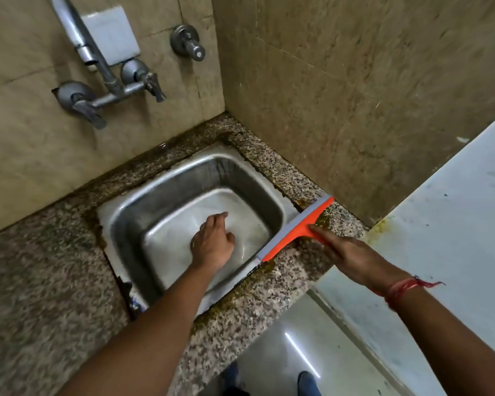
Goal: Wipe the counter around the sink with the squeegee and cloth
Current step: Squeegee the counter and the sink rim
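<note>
A steel sink point(272, 195) is set into a speckled granite counter point(40, 281). A white cloth point(240, 210) lies spread over the basin floor. My left hand point(212, 241) reaches down into the basin, fingers curled on the cloth. My right hand point(352, 252) grips the handle of an orange squeegee point(295, 227). Its grey blade lies along the sink's right rim, on the narrow counter strip. Brownish-yellow grime lines that strip and the sink's front edge.
A wall tap with two handles point(109, 87) hangs over the sink's back left, and a separate valve point(187, 42) sits to its right. Tiled walls close the back and right. A white panel point(455, 224) stands at the right. Floor and my shoes point(307, 382) show below.
</note>
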### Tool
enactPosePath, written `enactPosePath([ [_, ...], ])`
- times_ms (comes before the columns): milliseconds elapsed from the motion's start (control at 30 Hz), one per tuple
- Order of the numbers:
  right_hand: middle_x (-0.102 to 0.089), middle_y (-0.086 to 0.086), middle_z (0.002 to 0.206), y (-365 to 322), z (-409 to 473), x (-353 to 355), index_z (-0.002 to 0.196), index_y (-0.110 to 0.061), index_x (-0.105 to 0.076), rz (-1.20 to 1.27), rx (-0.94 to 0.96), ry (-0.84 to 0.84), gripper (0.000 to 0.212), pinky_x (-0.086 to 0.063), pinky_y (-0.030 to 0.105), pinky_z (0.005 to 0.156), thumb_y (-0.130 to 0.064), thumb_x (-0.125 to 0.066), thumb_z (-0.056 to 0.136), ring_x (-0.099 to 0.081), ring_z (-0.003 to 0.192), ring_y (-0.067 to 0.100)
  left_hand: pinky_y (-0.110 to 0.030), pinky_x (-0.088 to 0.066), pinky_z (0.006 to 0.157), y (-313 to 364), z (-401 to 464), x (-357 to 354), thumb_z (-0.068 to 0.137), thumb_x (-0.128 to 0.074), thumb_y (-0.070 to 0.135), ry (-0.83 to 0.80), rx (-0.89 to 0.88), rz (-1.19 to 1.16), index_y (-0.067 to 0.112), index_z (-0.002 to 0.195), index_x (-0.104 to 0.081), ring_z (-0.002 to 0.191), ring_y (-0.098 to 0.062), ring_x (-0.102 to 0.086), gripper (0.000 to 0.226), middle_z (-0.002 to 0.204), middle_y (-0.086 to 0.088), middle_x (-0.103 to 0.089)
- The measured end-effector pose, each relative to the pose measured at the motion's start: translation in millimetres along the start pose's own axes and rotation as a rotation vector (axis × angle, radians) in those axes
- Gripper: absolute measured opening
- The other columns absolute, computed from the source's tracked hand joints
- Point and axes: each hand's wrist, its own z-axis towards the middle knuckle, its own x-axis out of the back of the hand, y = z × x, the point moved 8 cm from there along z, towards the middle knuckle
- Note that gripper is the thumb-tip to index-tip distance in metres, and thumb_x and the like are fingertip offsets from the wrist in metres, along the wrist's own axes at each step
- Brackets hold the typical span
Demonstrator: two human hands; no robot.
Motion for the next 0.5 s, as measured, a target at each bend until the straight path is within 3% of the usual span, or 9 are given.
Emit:
enactPosePath([
  [100,-0.054,-0.007,0.144,22.4,-13.1,-3.4,0.148,-0.054,-0.025,-0.076,0.085,0.04,0.047,-0.048,0.029,0.094,-0.046,-0.037,0.103,-0.059,0.122,0.021,-0.042,-0.032,0.113,9.1,-38.4,-18.0,0.09,-0.057,0.031,0.006,0.055,0.018,0.02,0.146,-0.038,0.136,-0.029,-0.038,0.06,0.149,-0.008,-0.042],
  [267,-0.063,-0.002,0.134,52.1,-19.6,-19.1,0.148,-0.051,-0.029,-0.193,0.119,0.04,0.046,-0.051,0.033,0.084,-0.049,-0.033,0.103,-0.064,0.112,0.024,-0.044,-0.019,0.12,10.8,-90.7,-40.3,0.091,-0.055,0.038,0.059,0.173,0.073,0.017,0.152,-0.026,0.144,-0.029,-0.027,0.071,0.155,-0.009,-0.033],
  [500,-0.071,0.006,0.097,25.6,47.5,-17.4,0.143,-0.054,-0.037,-0.04,0.097,-0.005,0.042,-0.046,0.03,0.068,-0.043,-0.036,0.102,-0.063,0.078,0.021,-0.049,-0.007,0.122,3.9,-104.5,-57.8,0.097,-0.05,0.036,0.081,0.269,-0.041,0.021,0.156,-0.017,0.151,-0.025,-0.013,0.069,0.161,-0.005,-0.023],
])
